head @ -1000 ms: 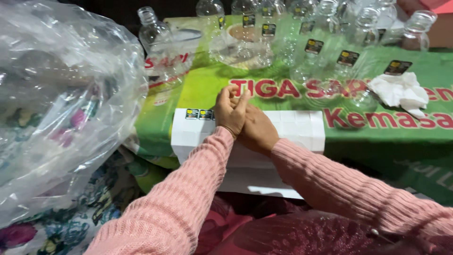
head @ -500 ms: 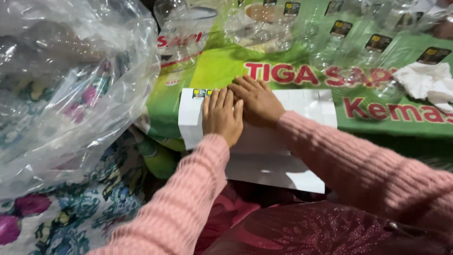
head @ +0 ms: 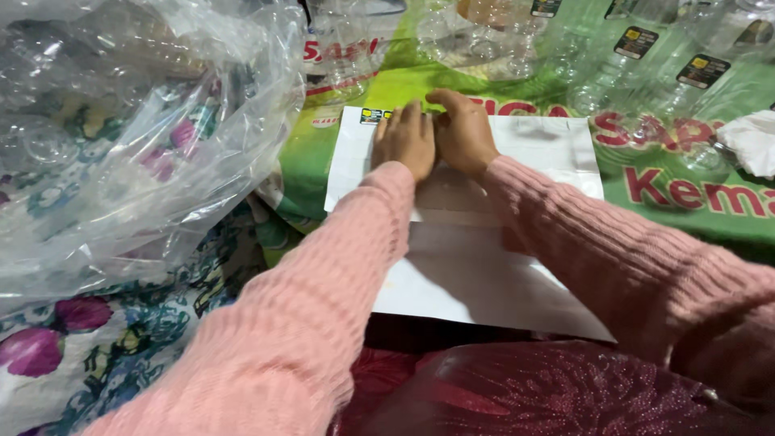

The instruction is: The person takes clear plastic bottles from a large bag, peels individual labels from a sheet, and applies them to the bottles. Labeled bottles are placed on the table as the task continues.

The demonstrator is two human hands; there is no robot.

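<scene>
Left hand (head: 405,139): laid flat, open, on the white sheet (head: 484,266) (nothing gripped).
Right hand (head: 462,133): pressed alongside, fingers curled, nothing visibly held.

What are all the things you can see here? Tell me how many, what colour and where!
White sheet: one, white, lying in the middle under both hands, over the edge of the green cover.
Small sticker: one, black and yellow, at the sheet's top left corner.
Green printed cover: one, green with red letters, spread across the top and right.
Clear plastic bottles: many, too many to count, see-through with dark labels, along the top.
Big plastic bag: one, clear, at left, holding more clear bottles.
White crumpled cloth: one, white, right edge.
Flowered cloth: one, purple and teal on white, bottom left.
Left hand: pink sleeve, flat on the sheet.
Right hand: pink sleeve, flat beside it, touching.
</scene>
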